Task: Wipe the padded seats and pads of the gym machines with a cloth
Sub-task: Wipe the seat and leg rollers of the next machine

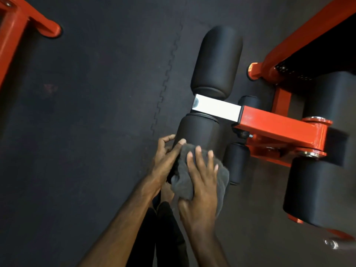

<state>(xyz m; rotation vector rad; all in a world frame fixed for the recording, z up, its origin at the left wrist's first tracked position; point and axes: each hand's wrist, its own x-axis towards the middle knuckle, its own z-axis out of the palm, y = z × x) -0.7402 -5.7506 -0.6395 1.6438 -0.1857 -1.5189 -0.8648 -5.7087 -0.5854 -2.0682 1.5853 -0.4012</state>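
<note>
Head: cloth (200, 176) under right hand (202, 182).

Single head-mounted wide-angle view. Faces steeply downward from above, close over both hands (185, 170) and the near roller pad (198, 132); takes in dark floor (86, 112) and orange frame (279, 128) beyond. No second view.
</note>
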